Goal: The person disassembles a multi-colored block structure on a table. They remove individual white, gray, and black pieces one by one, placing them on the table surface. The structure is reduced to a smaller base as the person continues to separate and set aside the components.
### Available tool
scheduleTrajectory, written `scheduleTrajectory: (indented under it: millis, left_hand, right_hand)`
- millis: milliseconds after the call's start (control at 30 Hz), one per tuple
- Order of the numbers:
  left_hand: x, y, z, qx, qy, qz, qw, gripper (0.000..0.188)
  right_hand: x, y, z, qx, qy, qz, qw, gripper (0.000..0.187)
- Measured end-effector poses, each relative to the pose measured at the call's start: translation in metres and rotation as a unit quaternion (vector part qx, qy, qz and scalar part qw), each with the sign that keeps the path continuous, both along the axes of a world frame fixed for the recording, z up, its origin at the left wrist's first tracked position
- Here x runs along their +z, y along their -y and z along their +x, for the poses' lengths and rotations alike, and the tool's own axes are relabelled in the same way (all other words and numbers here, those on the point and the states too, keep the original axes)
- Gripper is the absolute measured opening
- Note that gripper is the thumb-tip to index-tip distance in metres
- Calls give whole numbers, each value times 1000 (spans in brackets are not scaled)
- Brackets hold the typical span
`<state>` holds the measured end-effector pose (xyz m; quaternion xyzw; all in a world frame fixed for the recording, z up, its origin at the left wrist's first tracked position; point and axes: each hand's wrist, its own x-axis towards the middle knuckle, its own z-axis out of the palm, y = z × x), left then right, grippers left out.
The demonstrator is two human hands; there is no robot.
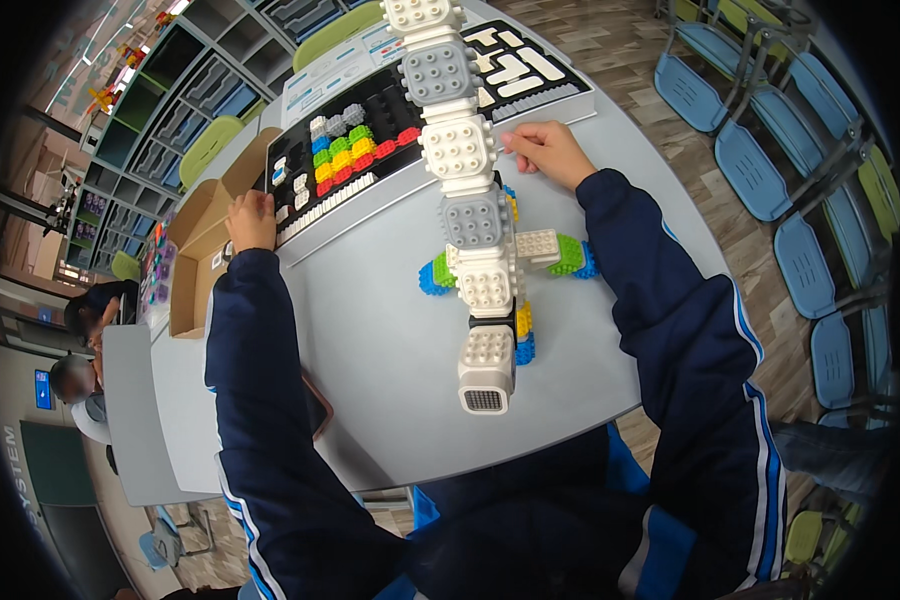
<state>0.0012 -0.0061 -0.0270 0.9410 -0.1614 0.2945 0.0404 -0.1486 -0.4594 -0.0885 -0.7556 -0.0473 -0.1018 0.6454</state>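
Note:
A tall model of white and grey studded building blocks [458, 148] stands in the middle of the table, on legs of green, blue and yellow blocks [567, 256]. At its near end is a white block with a dark grille [487, 400]. My right hand [552, 152] is just right of the model, fingers curled and thumb against the index finger; anything in the pinch is too small to make out. At the left end of the parts tray [315, 236], my left hand [251, 220] has its fingers curled in at the tray's edge, and their tips are partly hidden.
Coloured, white and grey blocks [342, 160] lie in the tray's black insert. An opened cardboard box [192, 290] is left of it, a printed sheet [342, 75] behind. A dark phone-like object [317, 405] lies by my left forearm. Blue chairs [770, 180] line the right.

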Motion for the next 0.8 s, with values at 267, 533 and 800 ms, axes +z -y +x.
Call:
scheduleTrajectory:
  millis: [267, 533, 800]
  left_hand:
    - [-6, 9, -20, -15, 24, -87, 996, 15]
    - [4, 112, -145, -265, -107, -313, 906, 41]
    - [-45, 153, -221, -426, -307, -351, 775, 54]
  right_hand:
    - [3, -2, 2, 3, -4, 10, 1000, 27]
    - [1, 4, -2, -10, 4, -9, 1000, 27]
    - [2, -5, -17, -49, 43, -9, 998, 28]
